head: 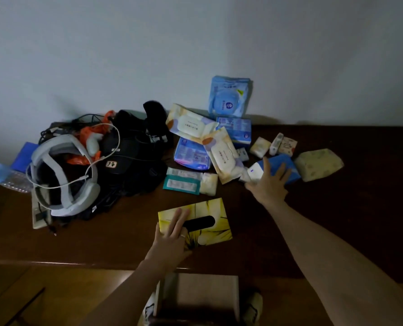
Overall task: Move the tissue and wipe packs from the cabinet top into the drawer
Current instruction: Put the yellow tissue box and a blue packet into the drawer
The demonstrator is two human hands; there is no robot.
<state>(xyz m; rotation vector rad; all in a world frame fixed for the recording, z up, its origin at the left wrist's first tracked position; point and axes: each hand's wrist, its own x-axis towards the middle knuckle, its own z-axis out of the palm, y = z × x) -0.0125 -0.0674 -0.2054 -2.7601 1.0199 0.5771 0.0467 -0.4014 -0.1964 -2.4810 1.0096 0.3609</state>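
On the dark wooden cabinet top (336, 220) lies a yellow tissue box (210, 234) with a black oval slot. My left hand (172, 238) rests on its left end, fingers spread over the top and thumb at its side. My right hand (269, 182) lies with fingers apart on a blue and white tissue pack (289, 165) further back. Behind it are several packs: two cream wipe packs (191, 123) (224, 156), blue packs (234, 130), a pale yellow tissue pack (318, 164), small pocket packs (260, 147) and teal sachets (181, 183). The open drawer (207, 295) sits below the front edge.
A pile of black bags (134, 161), a grey-white headset (64, 175) with a white cable and orange plastic fills the left of the top. A blue pouch (230, 97) leans on the wall. Bare wood shows at the right and front left.
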